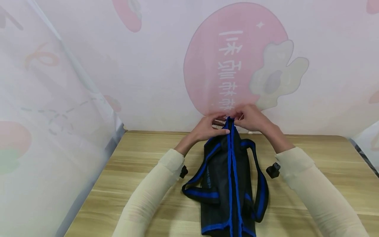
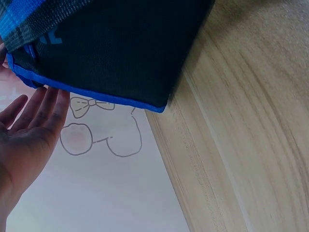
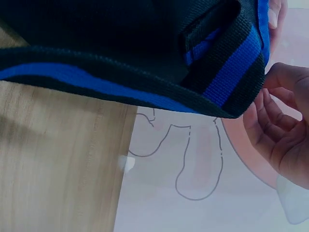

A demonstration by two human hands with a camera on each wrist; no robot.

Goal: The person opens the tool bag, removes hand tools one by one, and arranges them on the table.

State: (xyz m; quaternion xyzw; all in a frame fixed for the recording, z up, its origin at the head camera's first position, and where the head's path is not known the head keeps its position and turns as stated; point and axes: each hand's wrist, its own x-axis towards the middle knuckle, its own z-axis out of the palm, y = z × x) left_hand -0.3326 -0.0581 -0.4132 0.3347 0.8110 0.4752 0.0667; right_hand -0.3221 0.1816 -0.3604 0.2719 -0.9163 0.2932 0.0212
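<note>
A black bag (image 1: pixel 217 171) with blue edging and two looped straps lies lengthwise on the table, its blue-bordered top seam running away from me. At its far end my left hand (image 1: pixel 208 127) holds the tip, thumb on the near side; in the left wrist view its fingers reach up to the blue edge. My right hand (image 1: pixel 250 118) pinches at the same tip from the right, fingers curled in the right wrist view. What exactly lies between its fingertips is too small to tell. One strap (image 3: pixel 231 72) hangs in front of that hand's wrist camera.
The wood-grain table (image 1: pixel 148 154) ends just beyond the bag, against a pale printed cloth (image 1: pixel 160 65). More cloth hangs at the left side. Small black devices (image 1: pixel 273 170) sit by both wrists.
</note>
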